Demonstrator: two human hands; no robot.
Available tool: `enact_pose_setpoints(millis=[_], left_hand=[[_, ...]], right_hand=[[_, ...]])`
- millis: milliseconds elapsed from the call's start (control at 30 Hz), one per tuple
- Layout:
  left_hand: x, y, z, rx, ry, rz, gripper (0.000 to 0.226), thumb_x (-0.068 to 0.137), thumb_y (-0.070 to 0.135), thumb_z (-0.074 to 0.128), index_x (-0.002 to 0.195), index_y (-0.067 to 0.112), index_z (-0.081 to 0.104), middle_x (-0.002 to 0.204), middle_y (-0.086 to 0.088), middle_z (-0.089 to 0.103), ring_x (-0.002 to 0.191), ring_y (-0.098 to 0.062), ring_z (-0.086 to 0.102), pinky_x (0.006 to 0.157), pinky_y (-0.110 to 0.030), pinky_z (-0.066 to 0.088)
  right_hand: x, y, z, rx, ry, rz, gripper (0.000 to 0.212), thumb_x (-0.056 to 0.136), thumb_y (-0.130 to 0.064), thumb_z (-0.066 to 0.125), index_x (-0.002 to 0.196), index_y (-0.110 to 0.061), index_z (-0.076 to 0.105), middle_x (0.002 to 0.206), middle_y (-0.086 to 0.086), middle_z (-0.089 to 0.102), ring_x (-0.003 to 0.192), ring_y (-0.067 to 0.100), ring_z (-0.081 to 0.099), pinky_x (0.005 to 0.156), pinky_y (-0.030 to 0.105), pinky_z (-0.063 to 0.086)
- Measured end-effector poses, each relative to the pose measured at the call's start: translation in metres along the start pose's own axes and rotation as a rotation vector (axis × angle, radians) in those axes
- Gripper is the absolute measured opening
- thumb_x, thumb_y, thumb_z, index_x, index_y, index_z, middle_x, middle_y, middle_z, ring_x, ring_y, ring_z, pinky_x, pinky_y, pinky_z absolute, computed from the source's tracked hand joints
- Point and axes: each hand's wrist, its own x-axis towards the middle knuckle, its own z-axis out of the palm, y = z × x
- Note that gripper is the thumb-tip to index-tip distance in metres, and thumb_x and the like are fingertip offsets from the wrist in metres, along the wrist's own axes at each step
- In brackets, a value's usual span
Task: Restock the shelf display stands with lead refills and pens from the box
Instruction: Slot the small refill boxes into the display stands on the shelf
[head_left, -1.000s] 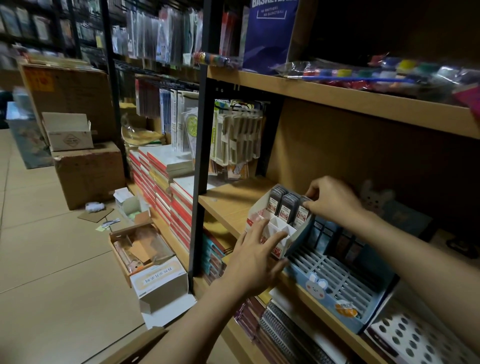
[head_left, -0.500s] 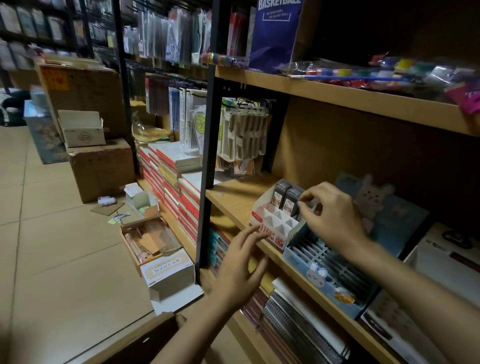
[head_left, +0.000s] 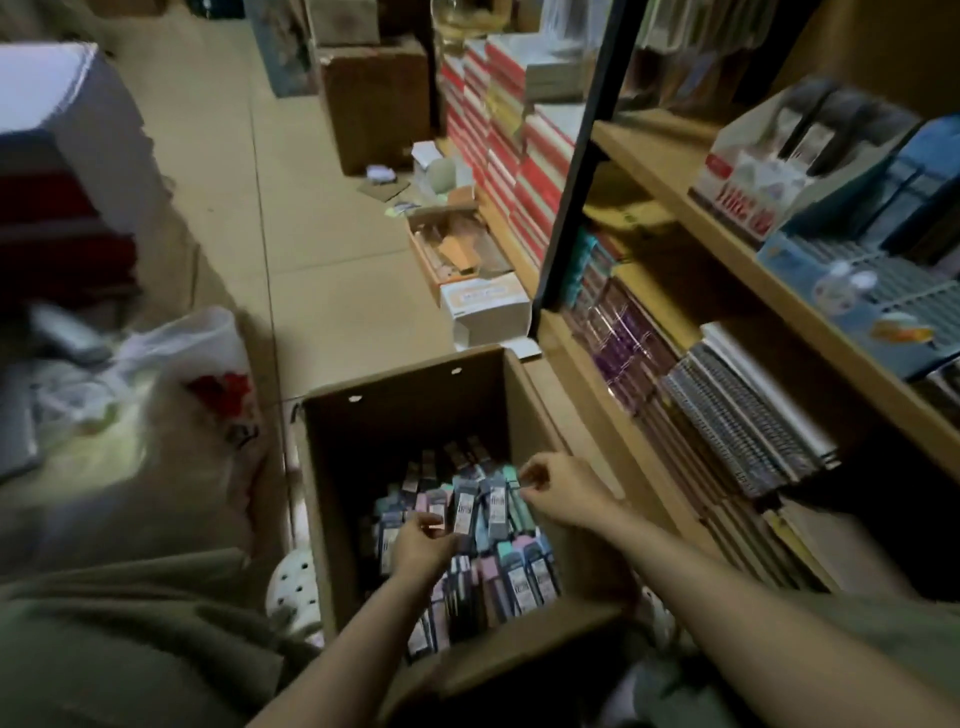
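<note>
The view has swung down off the shelf (head_left: 691, 208) to the open cardboard box (head_left: 524, 389) on the floor at six o'clock; a second ago both hands were up at the display stands, so this reads as one loading trip done and the next batch being fetched. Up at two o'clock, the white and red display stand (head_left: 748, 182) holds dark lead refill cases in its back row, its front cells looking bare, though blur hides detail. Just beside it at three o'clock, the blue display stand (head_left: 862, 306) shows mostly empty slots, so plenty of restocking remains, by my judgement. Inside the box lies a loose heap of lead refill packs (head_left: 498, 530) in pastel and dark cases. The right hand (head_left: 558, 486), at the heap's one o'clock edge, has fingers curled in a pinch; what it grips I cannot tell. The left hand (head_left: 421, 545), at the heap's eight o'clock, pinches one labelled pack.
</note>
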Motion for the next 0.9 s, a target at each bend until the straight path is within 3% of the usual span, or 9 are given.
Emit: enact_pose_setpoints(millis=[67,200,333,567,667,800,900], left_hand=[[0.000,-0.026,-0.004,0.088,-0.003,-0.075,0.035,0.082,0.010,0.075,0.112,0.007,0.058,0.088,-0.004,0.062,0.075,-0.020,0.061,0.065,-0.029,0.051],[0.006,-0.051,-0.008,0.189,0.048,-0.080,0.042,0.082,0.012,0.075,0.120,0.011,0.056,0.110,-0.008,0.065,0.101,-0.023,0.063,0.090,-0.033,0.053],[0.014,-0.063,-0.001,0.236,0.031,-0.059,0.045,0.080,0.009,0.076,0.120,0.011,0.056,0.114,-0.006,0.064,0.106,-0.022,0.062,0.093,-0.035,0.051],[0.029,-0.076,0.010,0.464,0.107,0.071,0.036,0.078,0.016,0.078,0.108,0.022,0.059,0.110,0.004,0.062,0.105,-0.014,0.059,0.089,-0.034,0.055],[0.033,-0.078,0.015,0.527,0.156,0.104,0.039,0.075,0.018,0.080,0.107,0.025,0.057,0.109,0.008,0.058,0.106,-0.014,0.057,0.088,-0.033,0.055],[0.031,-0.086,0.022,0.610,0.160,0.192,0.047,0.076,0.012,0.077,0.115,0.026,0.054,0.111,0.011,0.053,0.114,-0.015,0.050,0.089,-0.032,0.052],[0.032,-0.091,0.025,0.555,0.163,0.160,0.044,0.080,0.015,0.076,0.118,0.027,0.056,0.115,0.010,0.057,0.111,-0.011,0.050,0.090,-0.030,0.051]], right_hand=[[0.001,0.018,0.038,-0.040,-0.081,0.064,0.023,0.087,-0.024,0.069,0.109,-0.015,0.067,0.105,0.004,0.071,0.091,0.016,0.066,0.075,0.024,0.050],[0.010,0.040,0.083,-0.174,-0.182,0.081,0.038,0.088,-0.026,0.071,0.124,-0.020,0.061,0.122,0.003,0.063,0.097,0.013,0.061,0.077,0.023,0.051],[0.029,0.050,0.099,-0.363,-0.200,0.023,0.051,0.085,-0.028,0.073,0.131,-0.026,0.054,0.131,0.002,0.052,0.113,0.019,0.056,0.093,0.031,0.049],[0.049,0.068,0.124,-0.531,-0.290,-0.023,0.082,0.078,-0.033,0.080,0.146,-0.025,0.036,0.138,0.004,0.047,0.127,0.023,0.047,0.102,0.034,0.045],[0.055,0.074,0.127,-0.606,-0.318,-0.056,0.080,0.076,-0.037,0.080,0.143,-0.019,0.041,0.137,0.005,0.048,0.126,0.024,0.048,0.101,0.035,0.046],[0.064,0.078,0.125,-0.694,-0.294,-0.119,0.067,0.081,-0.027,0.076,0.140,-0.018,0.046,0.137,0.006,0.047,0.126,0.024,0.046,0.101,0.035,0.043],[0.065,0.078,0.125,-0.618,-0.284,-0.107,0.062,0.081,-0.029,0.077,0.137,-0.022,0.050,0.132,0.004,0.050,0.124,0.022,0.046,0.102,0.034,0.043]])
